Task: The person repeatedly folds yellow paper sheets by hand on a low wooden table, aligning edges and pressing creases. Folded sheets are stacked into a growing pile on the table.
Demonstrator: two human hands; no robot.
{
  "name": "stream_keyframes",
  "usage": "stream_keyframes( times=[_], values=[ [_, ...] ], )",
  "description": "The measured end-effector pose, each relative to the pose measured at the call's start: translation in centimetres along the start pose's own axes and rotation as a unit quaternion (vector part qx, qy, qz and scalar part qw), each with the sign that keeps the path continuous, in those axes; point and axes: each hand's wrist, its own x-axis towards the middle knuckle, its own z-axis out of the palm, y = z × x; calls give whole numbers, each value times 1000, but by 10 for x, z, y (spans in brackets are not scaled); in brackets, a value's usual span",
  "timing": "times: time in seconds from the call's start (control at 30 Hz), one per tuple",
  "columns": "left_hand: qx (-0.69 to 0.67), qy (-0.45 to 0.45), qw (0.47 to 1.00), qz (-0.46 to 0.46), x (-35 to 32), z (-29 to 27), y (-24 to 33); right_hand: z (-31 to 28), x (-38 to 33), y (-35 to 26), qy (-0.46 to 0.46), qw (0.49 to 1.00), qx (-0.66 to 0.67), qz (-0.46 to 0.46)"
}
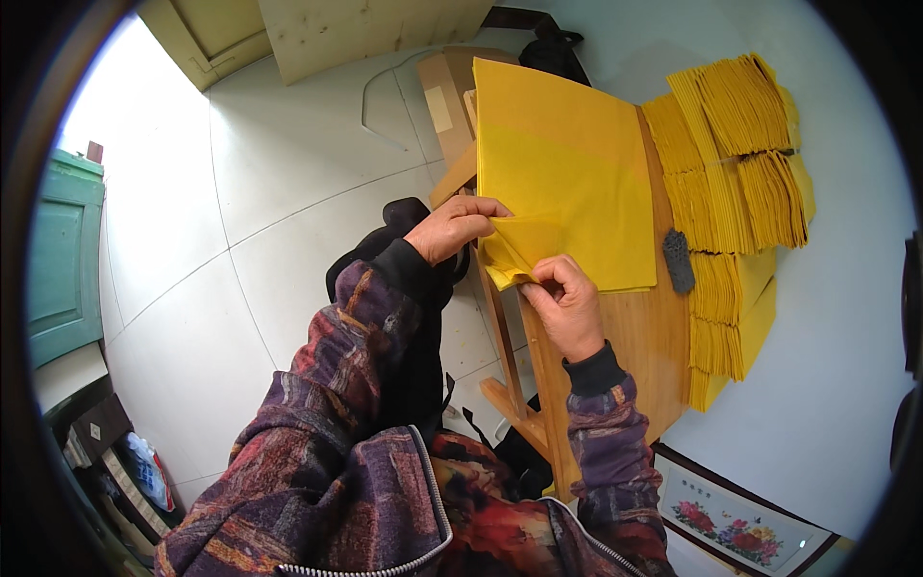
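Observation:
A large stack of yellow paper sheets [567, 163] lies on a wooden table, its near corner folded up and bent over. My left hand [455, 229] pinches the folded edge at the left side of that corner, thumb and fingers pressed together. To the right, my right hand [565, 298] holds the lower part of the same fold between thumb and curled fingers. Creases run between the two hands. How many sheets are caught in the fold cannot be made out.
The wooden table [625, 356] carries bundles of folded yellow paper [735, 183] along the wall. A dark grey knitted piece [678, 262] lies beside the stack. A cardboard box [445, 106] stands behind the table. Left are a tiled floor [288, 240] and a green cabinet [65, 255]; a framed flower picture [735, 529] is at lower right.

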Motion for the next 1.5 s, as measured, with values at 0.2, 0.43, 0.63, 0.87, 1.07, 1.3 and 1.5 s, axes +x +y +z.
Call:
stream_keyframes(
  times=[0.2, 0.43, 0.63, 0.87, 1.07, 1.3, 1.5],
  values=[
    [-4, -4, 999, -35, -2, 6, 2, -3, 1, -2, -3, 1000, 0, 22],
    [5, 27, 999, -44, -2, 10, -1, 2, -6, -6, 110, 974, -167, -107],
    [20, 36, 998, -50, -3, 12, 4, 5, -7, -3, 141, 944, -217, -204],
    [22, 31, 999, -38, -3, 11, 3, 6, -8, 0, 115, 960, -203, -157],
    [20, 28, 999, -36, -2, 10, 0, 10, -11, -2, 126, 970, -167, -123],
    [16, 25, 999, -30, -3, 11, 1, 11, -12, -3, 130, 956, -213, -152],
    [38, 32, 998, -33, -3, 11, 1, 10, -9, -2, 101, 968, -181, -142]
  ],
)
